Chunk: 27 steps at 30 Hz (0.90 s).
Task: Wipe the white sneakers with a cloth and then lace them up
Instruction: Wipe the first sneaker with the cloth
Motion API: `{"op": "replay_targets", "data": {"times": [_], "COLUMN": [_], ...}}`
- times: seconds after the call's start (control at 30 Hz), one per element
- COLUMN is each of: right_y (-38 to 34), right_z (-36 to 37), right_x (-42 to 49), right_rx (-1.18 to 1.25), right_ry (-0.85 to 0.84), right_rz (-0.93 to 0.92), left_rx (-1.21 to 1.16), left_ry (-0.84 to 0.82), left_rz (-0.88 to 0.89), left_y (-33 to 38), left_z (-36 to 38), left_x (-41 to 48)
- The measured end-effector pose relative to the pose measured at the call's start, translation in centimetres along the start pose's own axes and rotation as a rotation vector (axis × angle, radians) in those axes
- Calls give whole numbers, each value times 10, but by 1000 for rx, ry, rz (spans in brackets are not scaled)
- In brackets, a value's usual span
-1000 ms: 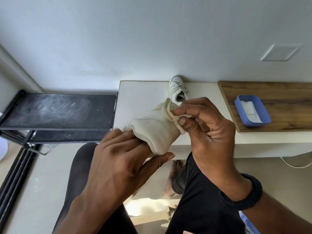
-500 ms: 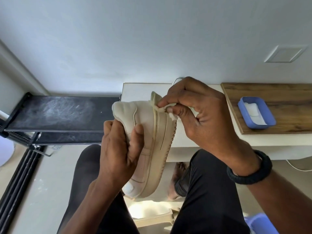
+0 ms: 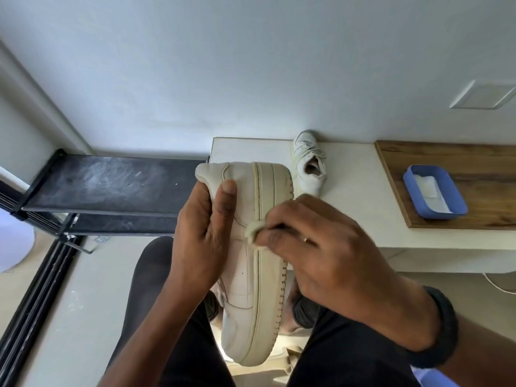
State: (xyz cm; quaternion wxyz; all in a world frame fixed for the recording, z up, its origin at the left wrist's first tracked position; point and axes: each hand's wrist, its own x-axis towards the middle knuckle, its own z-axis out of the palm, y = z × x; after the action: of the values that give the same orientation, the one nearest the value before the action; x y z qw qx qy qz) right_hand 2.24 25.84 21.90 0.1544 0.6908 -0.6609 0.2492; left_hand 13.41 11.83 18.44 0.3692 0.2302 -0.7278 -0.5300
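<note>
A white sneaker (image 3: 251,289) is held on its side over my lap, heel away from me, thick sole facing right. My left hand (image 3: 201,236) grips its heel and upper, thumb laid across the side. My right hand (image 3: 315,244) pinches a small pale cloth (image 3: 252,231) and presses it on the sole's edge near the middle of the shoe. The second white sneaker (image 3: 308,163), laced, stands on the white table (image 3: 363,205) by the wall.
A blue tray (image 3: 458,203) with white cloth inside sits on a wooden board (image 3: 446,160) at the table's right. A black shelf rack (image 3: 111,185) stands to the left. My legs in dark trousers are below the shoe. A dark band is on my right wrist.
The sneaker was turned from toe-up to lying on its side, sole to the right. My right hand with the cloth slid from the heel end down along the sole edge toward me.
</note>
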Motion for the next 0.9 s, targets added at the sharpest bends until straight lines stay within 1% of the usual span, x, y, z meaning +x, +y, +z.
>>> {"op": "replay_targets", "data": {"times": [0.17, 0.3, 0.47, 0.57, 0.67, 0.77, 0.9], "right_y": [31, 55, 42, 27, 9, -4, -10], "right_z": [-10, -24, -26, -16, -3, 3, 1], "right_x": [27, 42, 29, 15, -2, -16, -25], "right_rx": [36, 149, 128, 87, 51, 73, 71], "right_ry": [78, 53, 44, -3, -45, -73, -124], "right_rz": [115, 195, 144, 104, 78, 64, 37], "left_rx": [-43, -60, -53, -57, -56, -41, -29], "left_ry": [-34, -41, -16, -1, 21, 71, 68], "left_rz": [-52, -50, -46, -54, -89, -135, -160], "left_y": [5, 8, 7, 4, 0, -5, -10], "left_z": [1, 5, 7, 9, 10, 11, 12], "left_x": [2, 1, 3, 10, 17, 18, 14]}}
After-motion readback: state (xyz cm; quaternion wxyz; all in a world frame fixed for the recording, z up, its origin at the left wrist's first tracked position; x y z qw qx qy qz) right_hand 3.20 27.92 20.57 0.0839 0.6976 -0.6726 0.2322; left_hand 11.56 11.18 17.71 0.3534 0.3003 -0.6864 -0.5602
